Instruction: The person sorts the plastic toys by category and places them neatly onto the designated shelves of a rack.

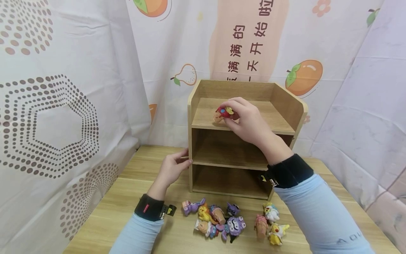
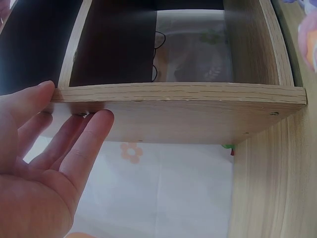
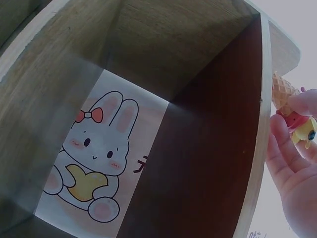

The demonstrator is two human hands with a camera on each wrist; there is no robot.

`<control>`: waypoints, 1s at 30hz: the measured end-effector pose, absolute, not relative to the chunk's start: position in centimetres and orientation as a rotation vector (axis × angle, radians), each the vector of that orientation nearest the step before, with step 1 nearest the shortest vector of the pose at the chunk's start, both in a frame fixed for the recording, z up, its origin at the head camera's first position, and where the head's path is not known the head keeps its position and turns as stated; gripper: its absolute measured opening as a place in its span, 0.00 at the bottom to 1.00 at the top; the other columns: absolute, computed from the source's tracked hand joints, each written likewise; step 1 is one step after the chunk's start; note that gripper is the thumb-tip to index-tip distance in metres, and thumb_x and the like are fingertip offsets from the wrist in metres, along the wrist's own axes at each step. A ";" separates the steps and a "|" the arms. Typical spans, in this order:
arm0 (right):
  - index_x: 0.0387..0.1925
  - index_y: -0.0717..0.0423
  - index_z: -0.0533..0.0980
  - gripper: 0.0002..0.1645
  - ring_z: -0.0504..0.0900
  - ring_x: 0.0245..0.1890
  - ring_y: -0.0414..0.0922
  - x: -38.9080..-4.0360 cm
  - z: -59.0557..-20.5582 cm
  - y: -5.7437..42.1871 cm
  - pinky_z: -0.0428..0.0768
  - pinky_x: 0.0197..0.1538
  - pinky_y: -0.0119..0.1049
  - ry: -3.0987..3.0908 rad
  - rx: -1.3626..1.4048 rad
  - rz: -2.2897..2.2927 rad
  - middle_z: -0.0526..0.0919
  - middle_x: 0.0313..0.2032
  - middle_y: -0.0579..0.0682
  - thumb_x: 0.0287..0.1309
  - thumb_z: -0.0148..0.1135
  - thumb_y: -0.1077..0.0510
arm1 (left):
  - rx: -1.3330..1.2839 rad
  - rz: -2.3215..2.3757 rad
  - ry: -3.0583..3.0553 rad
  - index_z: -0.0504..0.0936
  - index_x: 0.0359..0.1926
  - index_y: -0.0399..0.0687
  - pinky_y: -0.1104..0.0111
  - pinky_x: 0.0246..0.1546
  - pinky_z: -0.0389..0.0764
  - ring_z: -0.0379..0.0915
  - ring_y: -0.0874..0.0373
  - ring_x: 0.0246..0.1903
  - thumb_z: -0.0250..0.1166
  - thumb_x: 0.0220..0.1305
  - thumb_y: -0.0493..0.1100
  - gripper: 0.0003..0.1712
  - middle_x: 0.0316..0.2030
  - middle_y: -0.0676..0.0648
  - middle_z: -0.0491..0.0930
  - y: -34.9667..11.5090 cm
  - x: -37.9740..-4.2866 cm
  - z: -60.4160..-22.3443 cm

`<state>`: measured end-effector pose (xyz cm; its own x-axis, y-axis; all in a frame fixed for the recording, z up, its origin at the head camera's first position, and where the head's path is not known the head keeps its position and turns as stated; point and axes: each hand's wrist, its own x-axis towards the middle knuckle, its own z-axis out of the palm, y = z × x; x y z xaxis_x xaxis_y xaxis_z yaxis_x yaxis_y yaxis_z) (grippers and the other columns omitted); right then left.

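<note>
My right hand [image 1: 248, 120] pinches a small ice cream cone figurine [image 1: 223, 113] with a red and yellow top. It holds the toy at the front of the top tier of a wooden shelf [image 1: 228, 165]. In the right wrist view the toy's waffle cone [image 3: 283, 94] points up, close beside the board edge, with fingers around the red part. My left hand [image 1: 170, 168] grips the front edge of the shelf's left side panel [image 2: 188, 93]. Its thumb lies on the edge and its fingers reach along the outer face.
On the table [image 1: 104, 215] in front of the shelf lie several toy figurines, among them a purple one [image 1: 234, 225], a pink-topped cone [image 1: 261, 226] and a yellow and white one [image 1: 277, 233]. Printed curtains [image 1: 177, 42] hang behind and at both sides.
</note>
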<state>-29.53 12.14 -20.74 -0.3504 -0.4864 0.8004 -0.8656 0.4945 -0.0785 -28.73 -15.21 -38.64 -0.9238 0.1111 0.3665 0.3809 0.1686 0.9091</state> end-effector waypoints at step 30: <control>0.53 0.53 0.82 0.19 0.83 0.42 0.52 -30.6 -20.0 10.1 0.85 0.47 0.46 -2.178 1.028 0.504 0.73 0.62 0.60 0.60 0.66 0.67 | -0.489 -1.829 -2.213 0.75 0.67 0.36 0.64 0.43 0.88 0.82 0.40 0.51 0.70 0.65 0.32 0.29 0.57 0.32 0.80 -15.1 -28.8 -38.8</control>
<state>-30.61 10.10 -19.97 -0.4669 -0.5281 0.7093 -0.7859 0.6155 -0.0590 -28.81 -15.14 -38.83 -0.9182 0.1088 0.3809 0.3946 0.1659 0.9037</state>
